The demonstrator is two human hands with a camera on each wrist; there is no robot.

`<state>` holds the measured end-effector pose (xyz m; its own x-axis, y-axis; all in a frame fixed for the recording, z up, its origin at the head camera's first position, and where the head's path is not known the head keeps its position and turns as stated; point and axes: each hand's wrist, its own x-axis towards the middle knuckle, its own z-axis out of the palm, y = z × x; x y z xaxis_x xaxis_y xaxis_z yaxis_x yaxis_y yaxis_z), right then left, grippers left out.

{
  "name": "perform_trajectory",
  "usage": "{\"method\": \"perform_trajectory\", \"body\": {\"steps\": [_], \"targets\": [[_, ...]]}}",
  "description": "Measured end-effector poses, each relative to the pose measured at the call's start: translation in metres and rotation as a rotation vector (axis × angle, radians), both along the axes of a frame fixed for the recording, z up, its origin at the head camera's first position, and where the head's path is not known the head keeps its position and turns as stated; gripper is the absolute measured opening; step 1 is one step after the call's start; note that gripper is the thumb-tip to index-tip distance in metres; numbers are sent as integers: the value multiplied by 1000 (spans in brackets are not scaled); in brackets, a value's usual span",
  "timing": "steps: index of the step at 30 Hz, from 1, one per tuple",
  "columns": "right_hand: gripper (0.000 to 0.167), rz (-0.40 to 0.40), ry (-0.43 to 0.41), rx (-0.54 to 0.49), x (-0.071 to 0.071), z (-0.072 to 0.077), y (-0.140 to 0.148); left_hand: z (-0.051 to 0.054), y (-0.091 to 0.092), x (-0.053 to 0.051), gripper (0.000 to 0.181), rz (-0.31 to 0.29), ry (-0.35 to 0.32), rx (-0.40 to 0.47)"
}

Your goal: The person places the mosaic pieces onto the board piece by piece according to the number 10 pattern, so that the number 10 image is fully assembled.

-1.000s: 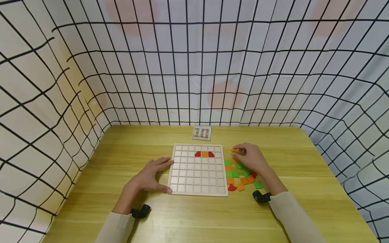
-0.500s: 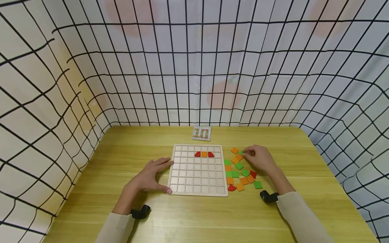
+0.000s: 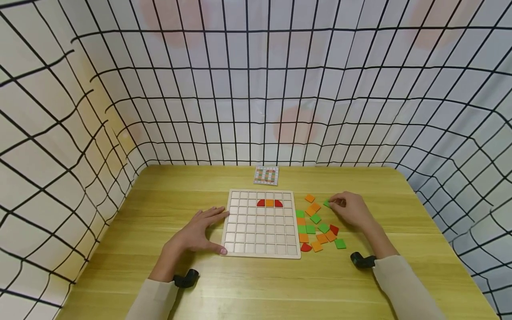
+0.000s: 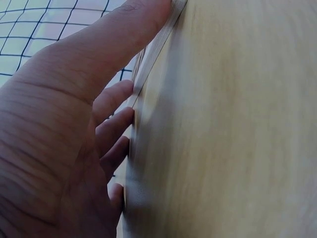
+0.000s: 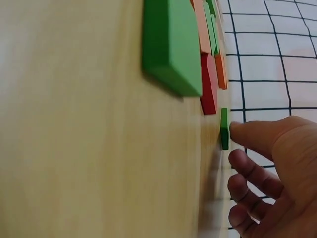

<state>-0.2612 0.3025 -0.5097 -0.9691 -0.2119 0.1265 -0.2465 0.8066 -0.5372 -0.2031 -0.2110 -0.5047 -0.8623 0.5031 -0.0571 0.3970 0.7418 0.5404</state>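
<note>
The pale grid board (image 3: 261, 224) lies flat, with a red quarter-like piece (image 3: 261, 203), an orange square (image 3: 270, 203) and another red piece (image 3: 278, 203) side by side in an upper row. Against its left edge rests my left hand (image 3: 196, 231), fingers spread and thumb at the lower left corner; the left wrist view shows that hand (image 4: 74, 114) too. My right hand (image 3: 352, 211) pinches a small green tile (image 3: 326, 203) low at the table, right of the other tiles. In the right wrist view the thumb is at this green tile (image 5: 224, 129).
Loose green, orange and red tiles, such as this orange one (image 3: 317, 246), lie right of the board, some touching its edge. A small patterned card (image 3: 266, 175) lies behind the board. White cloth with black grid lines (image 3: 256, 111) stands around the wooden table (image 3: 256, 284).
My right hand has let go of an orange tile beyond the pile, then moved right, taking a green tile along. The left hand has stayed at the board.
</note>
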Motion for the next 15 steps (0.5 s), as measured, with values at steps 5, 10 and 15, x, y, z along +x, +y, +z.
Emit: {"method": "perform_trajectory", "body": {"steps": [5,10,15], "targets": [[39,-21,-43,-28,1,-3,6,-1,0,-1,115,-4,-2,-7],[57,-41,-70,-17,2,-5,8,0,-1,-1,114,-12,12,-1],[54,-52,-60,-15,4,-4,9,1,0,-1,114,-12,6,12]]}}
